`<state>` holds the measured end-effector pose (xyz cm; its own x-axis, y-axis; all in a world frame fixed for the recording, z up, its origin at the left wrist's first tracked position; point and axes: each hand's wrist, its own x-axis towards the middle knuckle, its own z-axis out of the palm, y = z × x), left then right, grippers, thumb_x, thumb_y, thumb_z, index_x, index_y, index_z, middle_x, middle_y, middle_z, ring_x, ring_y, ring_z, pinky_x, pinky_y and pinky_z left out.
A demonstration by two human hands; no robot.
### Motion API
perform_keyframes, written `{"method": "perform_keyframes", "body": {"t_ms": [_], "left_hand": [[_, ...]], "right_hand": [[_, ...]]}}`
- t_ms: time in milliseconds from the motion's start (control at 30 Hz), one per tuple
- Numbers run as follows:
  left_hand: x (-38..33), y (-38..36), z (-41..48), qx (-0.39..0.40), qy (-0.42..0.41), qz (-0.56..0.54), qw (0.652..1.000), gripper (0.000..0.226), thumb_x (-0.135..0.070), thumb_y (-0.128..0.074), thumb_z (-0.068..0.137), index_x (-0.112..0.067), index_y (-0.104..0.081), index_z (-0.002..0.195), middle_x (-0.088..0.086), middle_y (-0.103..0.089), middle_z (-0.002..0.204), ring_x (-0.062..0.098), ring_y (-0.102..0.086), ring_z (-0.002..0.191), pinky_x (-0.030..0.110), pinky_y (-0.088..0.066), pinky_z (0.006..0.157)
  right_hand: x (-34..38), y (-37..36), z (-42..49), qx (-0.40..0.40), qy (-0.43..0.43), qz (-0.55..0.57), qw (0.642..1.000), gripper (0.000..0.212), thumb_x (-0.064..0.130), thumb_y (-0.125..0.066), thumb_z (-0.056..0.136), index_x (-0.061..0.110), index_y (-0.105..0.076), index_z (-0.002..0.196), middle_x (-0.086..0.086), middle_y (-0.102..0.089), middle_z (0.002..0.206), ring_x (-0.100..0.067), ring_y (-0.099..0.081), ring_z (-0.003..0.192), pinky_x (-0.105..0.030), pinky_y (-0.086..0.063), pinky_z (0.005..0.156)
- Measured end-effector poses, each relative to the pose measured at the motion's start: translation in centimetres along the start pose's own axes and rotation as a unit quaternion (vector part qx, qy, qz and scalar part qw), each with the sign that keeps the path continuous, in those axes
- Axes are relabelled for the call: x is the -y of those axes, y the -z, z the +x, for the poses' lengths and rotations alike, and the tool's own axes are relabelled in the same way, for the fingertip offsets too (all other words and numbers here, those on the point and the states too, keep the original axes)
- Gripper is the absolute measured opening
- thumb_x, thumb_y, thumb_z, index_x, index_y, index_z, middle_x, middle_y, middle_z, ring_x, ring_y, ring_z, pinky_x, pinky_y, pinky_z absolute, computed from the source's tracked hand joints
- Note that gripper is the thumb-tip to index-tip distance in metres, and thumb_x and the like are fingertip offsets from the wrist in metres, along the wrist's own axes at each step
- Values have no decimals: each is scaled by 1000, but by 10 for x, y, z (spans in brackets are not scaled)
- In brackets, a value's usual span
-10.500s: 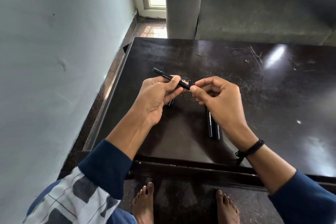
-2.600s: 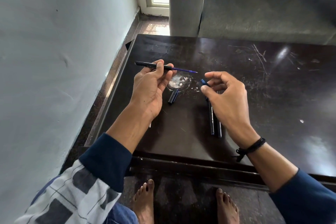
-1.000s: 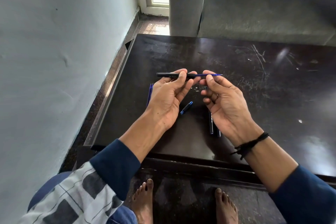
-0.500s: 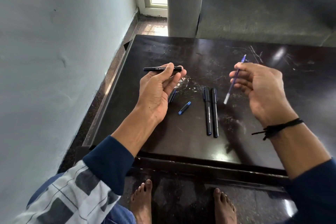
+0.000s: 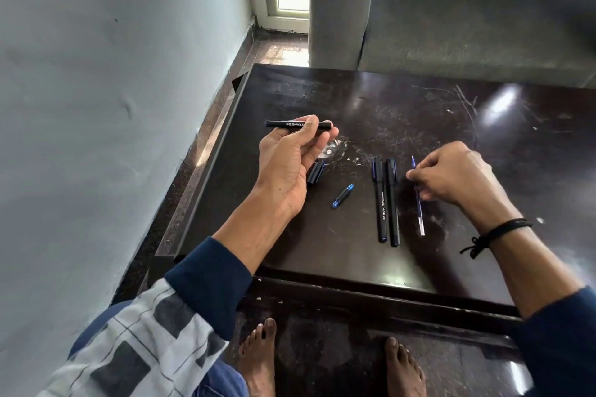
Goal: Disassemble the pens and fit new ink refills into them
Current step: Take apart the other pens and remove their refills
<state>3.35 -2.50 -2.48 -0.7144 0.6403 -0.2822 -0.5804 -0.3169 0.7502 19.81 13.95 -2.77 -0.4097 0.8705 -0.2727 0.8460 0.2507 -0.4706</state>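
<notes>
My left hand (image 5: 290, 164) is raised palm-up over the table's left part, pinching an empty black pen barrel (image 5: 298, 124) level between thumb and fingertips. My right hand (image 5: 451, 177) is down at the table with its fingers curled round a thin blue ink refill (image 5: 420, 213), which lies lengthwise on the surface. Two capped black pens (image 5: 386, 203) lie side by side just left of the refill. A black cap (image 5: 316, 172) and a small blue-ended tip piece (image 5: 342, 196) lie between my hands.
The dark, scratched table (image 5: 419, 106) has a raised rim along its left and near edges. A pale wall stands close on the left, and a grey sofa (image 5: 467, 26) sits behind the table. My bare feet are on the floor below the near edge.
My right hand, which held the refill in the air, has come down and laid it on the table right of the two pens. My left hand still holds the barrel.
</notes>
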Motion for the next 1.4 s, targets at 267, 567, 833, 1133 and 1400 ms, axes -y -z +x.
{"method": "perform_keyframes", "body": {"t_ms": [267,567,833,1133,1400], "left_hand": [[0,2,2,-3,-3,6,1000,6,-5,-68,93,0,-70,97,21,-75,100,31,-76,95,22,-60,73],[-10,5,7,-24,-20,29,999,6,-6,-69,93,-1,-69,97,20,-76,97,31,-76,94,22,-59,73],[-52,23,18,-61,-84,48,993,6,-10,-68,91,-4,-69,92,14,-76,83,25,-76,83,21,-57,71],[-62,46,7,-90,-85,64,990,11,-11,-69,90,-1,-68,95,13,-75,77,22,-76,75,21,-57,69],[-64,44,6,-87,-81,57,991,8,-10,-69,90,-2,-69,88,15,-74,77,24,-75,76,22,-58,69]], "right_hand": [[-2,-5,3,10,13,42,999,22,34,-82,85,19,-75,71,4,-72,56,-10,-72,53,-35,-62,74],[-3,-3,-1,-16,47,21,999,20,33,-77,87,21,-74,71,5,-71,55,-14,-73,58,-41,-64,77],[27,-18,-27,-111,235,-10,966,18,39,-72,89,26,-69,77,16,-63,67,-14,-62,67,-27,-42,61],[80,-68,-68,73,470,-95,874,16,25,-66,95,30,-75,108,8,-65,105,-19,-62,104,-37,-52,84],[96,-88,-69,35,503,-105,857,22,21,-61,98,33,-76,109,8,-65,109,-20,-61,106,-36,-50,78]]}}
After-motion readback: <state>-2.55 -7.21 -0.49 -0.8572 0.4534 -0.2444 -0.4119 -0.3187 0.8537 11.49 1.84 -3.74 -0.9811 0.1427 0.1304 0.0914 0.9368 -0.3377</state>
